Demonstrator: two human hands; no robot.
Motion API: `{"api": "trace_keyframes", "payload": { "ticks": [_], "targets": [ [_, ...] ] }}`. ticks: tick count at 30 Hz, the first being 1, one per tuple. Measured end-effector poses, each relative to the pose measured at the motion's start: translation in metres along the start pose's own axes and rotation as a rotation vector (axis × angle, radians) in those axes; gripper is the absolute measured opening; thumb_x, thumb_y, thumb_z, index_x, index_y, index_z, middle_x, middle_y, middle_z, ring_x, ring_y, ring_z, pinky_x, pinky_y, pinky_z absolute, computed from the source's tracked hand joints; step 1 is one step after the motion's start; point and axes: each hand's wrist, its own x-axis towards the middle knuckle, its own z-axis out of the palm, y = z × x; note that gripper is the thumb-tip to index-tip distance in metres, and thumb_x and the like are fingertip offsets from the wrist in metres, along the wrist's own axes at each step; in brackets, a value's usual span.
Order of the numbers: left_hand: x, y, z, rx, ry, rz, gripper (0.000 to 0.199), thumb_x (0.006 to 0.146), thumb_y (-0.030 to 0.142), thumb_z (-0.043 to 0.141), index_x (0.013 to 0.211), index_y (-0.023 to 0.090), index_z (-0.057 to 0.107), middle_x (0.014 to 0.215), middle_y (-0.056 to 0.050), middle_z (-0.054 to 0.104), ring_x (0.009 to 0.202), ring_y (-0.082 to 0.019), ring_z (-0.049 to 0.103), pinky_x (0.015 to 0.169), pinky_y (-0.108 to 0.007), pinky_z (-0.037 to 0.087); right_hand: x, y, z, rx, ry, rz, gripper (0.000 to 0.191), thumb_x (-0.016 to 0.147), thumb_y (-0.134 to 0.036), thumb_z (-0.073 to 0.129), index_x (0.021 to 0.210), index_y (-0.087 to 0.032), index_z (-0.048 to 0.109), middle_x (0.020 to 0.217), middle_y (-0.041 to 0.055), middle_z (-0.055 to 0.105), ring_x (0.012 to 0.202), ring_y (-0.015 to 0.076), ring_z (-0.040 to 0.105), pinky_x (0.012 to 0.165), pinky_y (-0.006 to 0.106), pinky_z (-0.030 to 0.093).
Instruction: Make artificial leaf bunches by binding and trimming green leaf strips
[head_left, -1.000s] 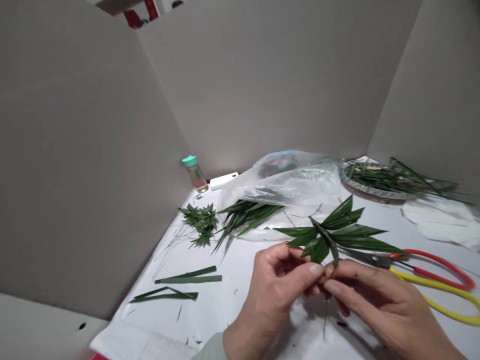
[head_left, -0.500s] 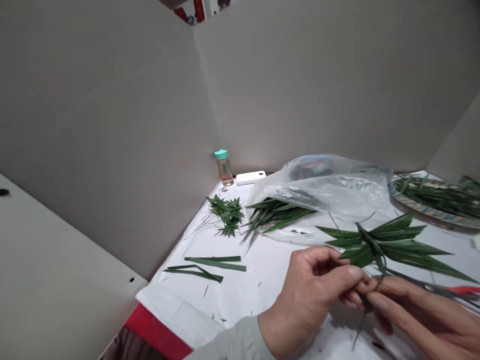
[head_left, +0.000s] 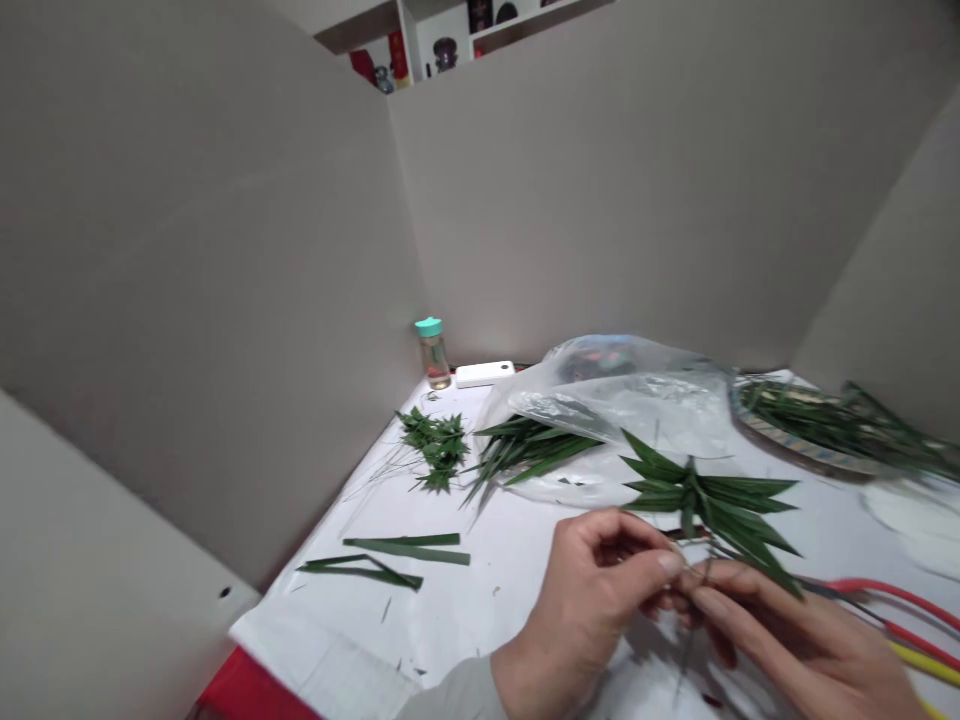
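Observation:
Both my hands meet low at centre right. My left hand (head_left: 592, 595) and my right hand (head_left: 795, 640) pinch the thin stem of a spray of long dark green leaves (head_left: 709, 500). The leaves fan out upward and to the right above my fingers. A thin wire-like stem (head_left: 686, 650) hangs below my hands. My fingers hide the point where the leaves join the stem. Just beyond my right hand lie the red and yellow handles of a pair of scissors (head_left: 900, 630), partly out of view.
A white sheet (head_left: 360, 620) covers the table, with cut leaf strips (head_left: 405, 553), a small leaf cluster (head_left: 437, 445) and a leaf pile (head_left: 529, 450). Behind stand a plastic bag (head_left: 622, 395), a teal-capped bottle (head_left: 433, 352) and a white power bank (head_left: 484, 374). A round tray of leaves (head_left: 810, 430) sits at right, within grey board walls (head_left: 585, 200).
The leaf spray has turned in my fingers, and its leaves now point more upward and to the right. My view has shifted, showing more of the shelf at the top and the scissor handles at right.

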Motion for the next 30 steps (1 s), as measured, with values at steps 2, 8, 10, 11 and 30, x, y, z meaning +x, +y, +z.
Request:
{"api": "trace_keyframes", "payload": {
  "ticks": [2, 8, 10, 11, 30],
  "targets": [
    [0.000, 0.000, -0.001, 0.037, 0.000, 0.022, 0.024, 0.068, 0.035, 0.080, 0.073, 0.015, 0.068, 0.064, -0.001, 0.062, 0.058, -0.013, 0.051, 0.060, -0.027, 0.039, 0.002, -0.010, 0.002, 0.041, 0.042, -0.029, 0.027, 0.085, -0.051, 0.072, 0.071, -0.029, 0.077, 0.059, -0.0023, 0.070, 0.047, 0.0159, 0.060, 0.051, 0.023, 0.051],
    [0.002, -0.004, -0.003, 0.178, -0.067, 0.004, 0.025, 0.076, 0.038, 0.077, 0.085, 0.015, 0.073, 0.077, -0.003, 0.063, 0.066, -0.014, 0.050, 0.063, -0.027, 0.040, 0.011, -0.009, -0.002, 0.054, 0.101, -0.119, 0.021, 0.091, -0.039, 0.068, 0.079, -0.024, 0.075, 0.070, -0.0004, 0.071, 0.052, 0.0149, 0.060, 0.059, 0.025, 0.055],
    [0.003, -0.009, -0.002, 0.209, -0.118, -0.017, 0.028, 0.072, 0.041, 0.078, 0.080, 0.014, 0.073, 0.072, -0.002, 0.061, 0.062, -0.014, 0.049, 0.060, -0.027, 0.039, 0.012, -0.008, -0.003, 0.056, 0.091, -0.125, 0.021, 0.092, -0.037, 0.066, 0.079, -0.023, 0.074, 0.074, 0.0012, 0.072, 0.062, 0.0172, 0.066, 0.063, 0.026, 0.056],
    [0.004, -0.012, -0.001, 0.222, -0.141, -0.025, 0.029, 0.069, 0.042, 0.080, 0.077, 0.014, 0.072, 0.068, -0.002, 0.059, 0.060, -0.014, 0.048, 0.058, -0.028, 0.038, 0.013, -0.007, -0.003, 0.061, 0.080, -0.127, 0.022, 0.093, -0.036, 0.065, 0.079, -0.022, 0.073, 0.074, 0.0017, 0.072, 0.065, 0.0180, 0.068, 0.064, 0.026, 0.056],
    [-0.001, -0.006, 0.002, 0.451, 0.009, 0.173, 0.018, 0.080, 0.027, 0.069, 0.064, 0.017, 0.072, 0.064, -0.002, 0.063, 0.054, -0.014, 0.051, 0.056, -0.027, 0.040, 0.012, -0.010, -0.008, 0.205, -0.034, -0.069, 0.026, 0.096, -0.045, 0.058, 0.094, -0.025, 0.074, 0.083, 0.0024, 0.072, 0.069, 0.0180, 0.067, 0.068, 0.025, 0.054]
  ]
}}
